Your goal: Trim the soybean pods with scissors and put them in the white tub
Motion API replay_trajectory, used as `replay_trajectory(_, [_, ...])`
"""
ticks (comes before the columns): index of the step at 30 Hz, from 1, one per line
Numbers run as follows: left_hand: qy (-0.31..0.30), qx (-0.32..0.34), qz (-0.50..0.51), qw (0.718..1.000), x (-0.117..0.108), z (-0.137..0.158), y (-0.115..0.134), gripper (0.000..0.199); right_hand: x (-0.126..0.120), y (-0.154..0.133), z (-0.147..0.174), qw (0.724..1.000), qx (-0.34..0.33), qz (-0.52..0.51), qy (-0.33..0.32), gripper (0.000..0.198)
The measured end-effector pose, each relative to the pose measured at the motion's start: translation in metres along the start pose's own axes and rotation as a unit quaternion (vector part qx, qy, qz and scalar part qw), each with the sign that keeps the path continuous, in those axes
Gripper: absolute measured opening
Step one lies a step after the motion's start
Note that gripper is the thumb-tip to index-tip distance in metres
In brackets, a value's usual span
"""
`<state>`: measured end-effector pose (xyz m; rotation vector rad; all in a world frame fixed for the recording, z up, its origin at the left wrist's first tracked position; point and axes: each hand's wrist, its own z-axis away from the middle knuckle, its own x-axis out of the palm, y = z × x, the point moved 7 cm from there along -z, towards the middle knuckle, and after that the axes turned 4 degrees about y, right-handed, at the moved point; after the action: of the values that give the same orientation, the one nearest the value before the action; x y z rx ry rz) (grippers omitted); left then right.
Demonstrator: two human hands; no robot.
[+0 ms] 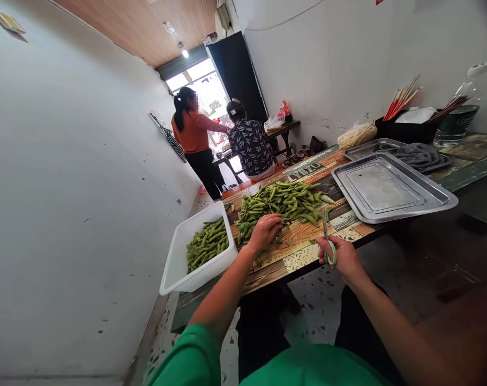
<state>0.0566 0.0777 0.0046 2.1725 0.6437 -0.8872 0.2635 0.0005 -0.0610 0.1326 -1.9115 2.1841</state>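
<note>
My left hand (264, 234) is at the near edge of a pile of green soybean pods (281, 201), its fingers bent with a gap to the thumb. Nothing shows clearly in it, though its underside is hidden. In my right hand (339, 256) is a pair of scissors (328, 247) with pale green handles, the blades pointing away from me over the table edge. Left of the pile, a white plastic tub (174, 268) holds more pods (207, 244). Small green scraps lie on the wood-patterned table (303, 257) between my hands.
A bare metal tray (391, 187) overhangs the table at the right. Behind it are another tray with a grey cloth (418, 155), a black box of skewers (404, 130) and a clear bottle (456, 126). Two people (195, 134) are farther back, one standing, one sitting.
</note>
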Motion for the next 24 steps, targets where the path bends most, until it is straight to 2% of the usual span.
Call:
replay_trajectory(2, [0.071, -0.097, 0.101, 0.988, 0.0, -0.001, -0.007, 0.026, 0.009, -0.002, -0.004, 0.997, -0.004, 0.061, -0.039, 0.036])
replay_trajectory(3, [0.086, -0.144, 0.157, 0.973, 0.004, 0.0, -0.011, 0.028, 0.014, -0.005, -0.006, 0.994, -0.011, 0.092, -0.058, 0.035])
replay_trajectory(5, [0.086, -0.216, 0.271, 0.934, 0.014, 0.0, -0.013, 0.031, 0.024, -0.013, -0.011, 0.984, -0.035, 0.152, -0.086, 0.032])
replay_trajectory(8, [0.069, -0.281, 0.39, 0.874, 0.022, 0.001, -0.011, 0.033, 0.037, -0.025, -0.02, 0.963, -0.075, 0.236, -0.107, 0.031])
replay_trajectory(11, [0.059, -0.308, 0.435, 0.844, 0.022, 0.002, -0.009, 0.036, 0.05, -0.031, -0.028, 0.948, -0.095, 0.277, -0.125, 0.031])
replay_trajectory(17, [0.038, -0.304, 0.455, 0.836, 0.021, 0.004, -0.01, 0.037, 0.064, -0.033, -0.039, 0.955, -0.086, 0.243, -0.149, 0.032])
replay_trajectory(24, [0.015, -0.281, 0.462, 0.841, 0.022, 0.005, -0.007, 0.037, 0.074, -0.036, -0.031, 0.943, -0.076, 0.274, -0.171, 0.036])
